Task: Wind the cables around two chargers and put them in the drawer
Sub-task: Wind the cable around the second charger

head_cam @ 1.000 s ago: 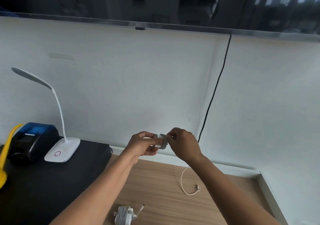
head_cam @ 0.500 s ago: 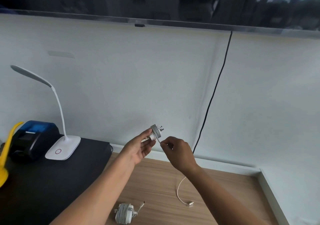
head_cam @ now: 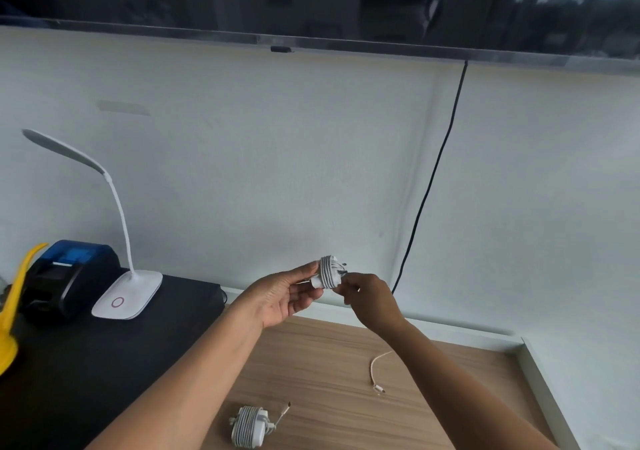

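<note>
Left hand [head_cam: 284, 297] grips the small, light charger [head_cam: 329, 273] by its rigid body above the desk [head_cam: 346, 363], right hand [head_cam: 367, 297] pinching soft, springy cable [head_cam: 375, 371] w/ tail dangling; best held taut near coils.

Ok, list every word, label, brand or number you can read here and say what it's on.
None: no readable text anywhere.
Lamp: only a red ring on its base, no letters.
Printer: any label is too blurred to read.
Held charger and the charger on the desk: any print is too small to read.
</note>
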